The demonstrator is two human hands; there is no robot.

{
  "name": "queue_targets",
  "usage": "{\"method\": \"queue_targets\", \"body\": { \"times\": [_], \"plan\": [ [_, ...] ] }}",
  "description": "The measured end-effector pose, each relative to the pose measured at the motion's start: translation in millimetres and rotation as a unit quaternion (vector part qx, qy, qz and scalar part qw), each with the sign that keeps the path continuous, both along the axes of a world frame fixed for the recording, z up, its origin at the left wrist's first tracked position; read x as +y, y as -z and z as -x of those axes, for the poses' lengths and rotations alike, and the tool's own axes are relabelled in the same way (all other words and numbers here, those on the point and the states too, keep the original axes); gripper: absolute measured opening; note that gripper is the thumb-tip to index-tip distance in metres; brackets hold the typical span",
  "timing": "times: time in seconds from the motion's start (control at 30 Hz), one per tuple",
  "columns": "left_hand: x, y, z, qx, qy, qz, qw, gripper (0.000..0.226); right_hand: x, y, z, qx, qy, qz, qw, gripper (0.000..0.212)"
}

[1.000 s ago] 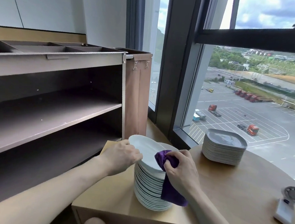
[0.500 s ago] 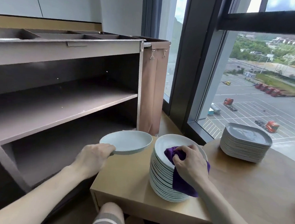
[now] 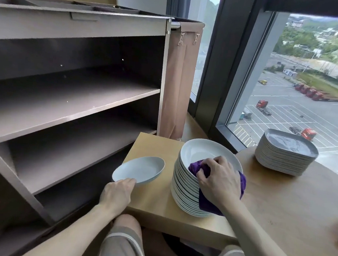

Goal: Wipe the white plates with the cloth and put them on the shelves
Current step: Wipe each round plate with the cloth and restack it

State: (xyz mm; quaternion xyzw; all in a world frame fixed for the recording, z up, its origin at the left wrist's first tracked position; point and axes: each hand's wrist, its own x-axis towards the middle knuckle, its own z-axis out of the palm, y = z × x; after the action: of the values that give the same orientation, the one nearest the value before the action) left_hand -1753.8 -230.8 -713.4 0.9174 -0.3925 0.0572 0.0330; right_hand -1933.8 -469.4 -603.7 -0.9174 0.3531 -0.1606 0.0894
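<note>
White and glossy, a shallow round plate [image 3: 140,170] is held by its near rim in the left hand [image 3: 117,194], thumb on top and the other fingers tucked out of sight beneath it. It hangs level over the left edge of a pale wooden side table [image 3: 152,146], just in front of the brown shelves [image 3: 69,97] and not on any of them. The right hand [image 3: 218,184] is curled tight round a bunched purple cloth [image 3: 206,204] (soft, with a loose end hanging down) and presses it against the near rim of the top plate [image 3: 202,150] of a tall stack of matching white plates [image 3: 181,191] on the same table. The shelf boards are flat and matt. A tan fabric bag [image 3: 179,84] hangs by metal clips at the unit's end. On a round wooden table [image 3: 299,208] to the right stands a stack of grey, square, round-cornered plates [image 3: 283,155].
</note>
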Motion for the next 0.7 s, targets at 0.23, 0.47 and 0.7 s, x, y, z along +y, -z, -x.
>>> {"method": "queue_targets", "body": {
  "times": [0.23, 0.47, 0.7],
  "plan": [
    [-18.1, 15.2, 6.2, 0.016, 0.018, -0.094, 0.995, 0.035, -4.3, -0.4, -1.6, 0.035, -0.020, -0.012, 0.999, 0.028],
    [-8.6, 29.7, 7.2, 0.088, -0.023, -0.168, 0.982, 0.026, -15.9, -4.1, -4.9, 0.066, -0.055, -0.066, 0.994, 0.029],
    [-44.3, -16.6, 6.6, 0.306, -0.067, 0.044, 0.949, 0.053, -22.6, -7.3, -9.9, 0.108, -0.076, -0.100, 0.986, 0.025]
  ]
}}
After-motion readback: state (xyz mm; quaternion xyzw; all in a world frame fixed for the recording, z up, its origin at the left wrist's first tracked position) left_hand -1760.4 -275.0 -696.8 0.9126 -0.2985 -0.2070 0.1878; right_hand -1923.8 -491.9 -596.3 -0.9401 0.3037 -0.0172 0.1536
